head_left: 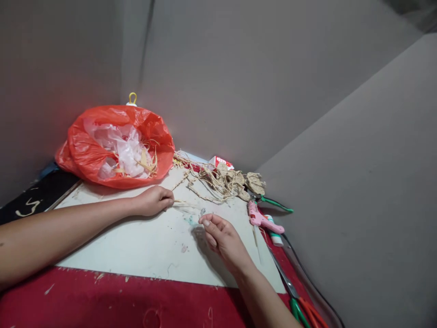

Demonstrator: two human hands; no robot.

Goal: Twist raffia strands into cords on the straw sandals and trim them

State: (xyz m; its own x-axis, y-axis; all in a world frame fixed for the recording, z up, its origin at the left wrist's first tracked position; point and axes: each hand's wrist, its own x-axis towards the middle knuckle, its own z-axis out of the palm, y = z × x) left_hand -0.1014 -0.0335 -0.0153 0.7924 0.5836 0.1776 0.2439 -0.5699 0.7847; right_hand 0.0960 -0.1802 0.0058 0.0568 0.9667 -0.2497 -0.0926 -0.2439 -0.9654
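My left hand (156, 201) is closed near the middle of the white board (143, 246), thumb and fingers pressed together. A thin bundle of pale fibre strands (186, 207) runs out from its fingertips toward the right. My right hand (220, 236) is raised a little over the board, thumb and forefinger pinched together. Whatever lies in that pinch is too small to make out. Behind the hands lies a heap of braided fibre cords with flat woven leaf-like pieces (235, 180).
A red plastic bag (85, 157) with white plastic and fibre scraps stands at the back left. Along the right edge are a pink glue gun (262, 219), green-handled pliers (278, 203), a glue stick (276, 237) and scissors (298, 305). Grey walls close in behind and right.
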